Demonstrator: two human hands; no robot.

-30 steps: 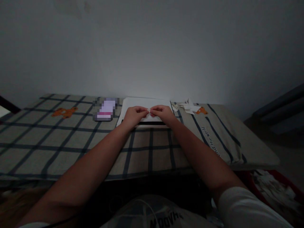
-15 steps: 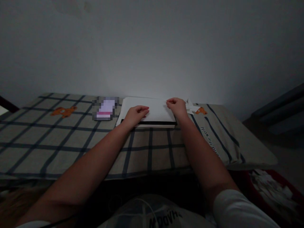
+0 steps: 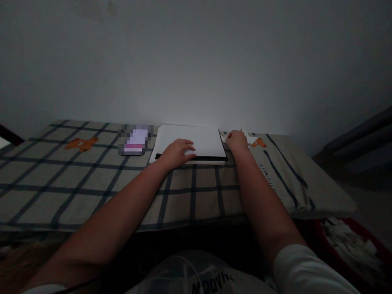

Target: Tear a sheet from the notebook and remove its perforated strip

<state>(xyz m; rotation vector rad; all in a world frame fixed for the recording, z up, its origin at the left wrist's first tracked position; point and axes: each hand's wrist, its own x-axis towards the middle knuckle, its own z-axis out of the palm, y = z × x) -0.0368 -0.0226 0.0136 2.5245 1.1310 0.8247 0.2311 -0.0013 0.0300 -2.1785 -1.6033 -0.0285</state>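
My left hand (image 3: 179,152) lies on the lower left part of a stack of white paper (image 3: 199,139), its fingers spread and nothing held in them. A black strip (image 3: 211,158) runs along the stack's near edge, partly hidden by that hand. Just past the stack's right side, my right hand (image 3: 237,141) is closed, knuckles up. Its fingertips are hidden, so what they hold, if anything, cannot be made out. Beside it lies a pointed piece of white folded paper (image 3: 251,139), partly covered by the hand.
Left of the stack lies a phone (image 3: 136,140) with a lit, blurred screen. A checked cloth (image 3: 192,196) with bear patterns covers the table, which meets a pale wall (image 3: 196,61) behind. Low at the right stands a red container (image 3: 364,232) with whitish crumpled stuff inside.
My right hand has moved right, off the paper stack to the folded paper, and its fingers have curled in. My left hand has flattened onto the stack, fingers spreading.
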